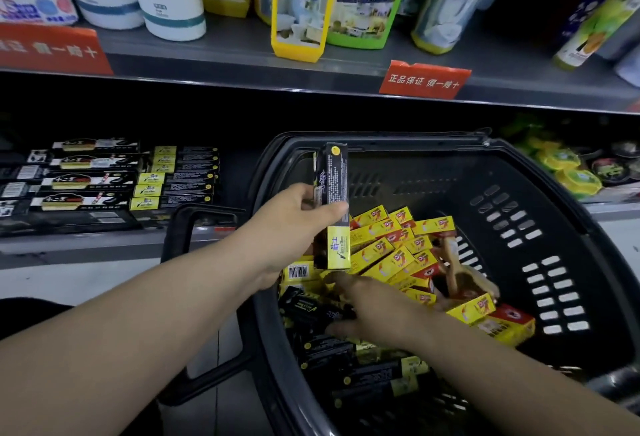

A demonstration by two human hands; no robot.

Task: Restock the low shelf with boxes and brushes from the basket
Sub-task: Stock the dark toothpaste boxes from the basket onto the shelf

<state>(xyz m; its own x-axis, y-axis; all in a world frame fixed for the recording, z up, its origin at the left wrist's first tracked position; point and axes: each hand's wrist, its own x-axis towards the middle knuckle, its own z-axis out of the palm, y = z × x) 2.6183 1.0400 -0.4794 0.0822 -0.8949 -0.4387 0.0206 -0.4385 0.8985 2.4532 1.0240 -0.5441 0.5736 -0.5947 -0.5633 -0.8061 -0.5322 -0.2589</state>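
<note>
Black plastic forms the basket (519, 172), which fills the lower right of the head view in front of the low shelf (86, 241). The left hand (298, 224) grips a long black-and-yellow box (330, 207), thumb across its face, and holds it upright above the basket's near-left corner. The right hand (377, 311) reaches down into the basket, its fingers spread on the black boxes (346, 366) heaped there; whether it grasps one cannot be told. Beside them lie many small yellow-and-red boxes (398, 255), with a brown wooden handle (452, 269) sticking out among them. On the low shelf, matching boxes sit in stacked rows (180, 175) beside boxed brushes (86, 181). Cleaner bottles (304, 2) stand on the upper shelf (242, 54).
</note>
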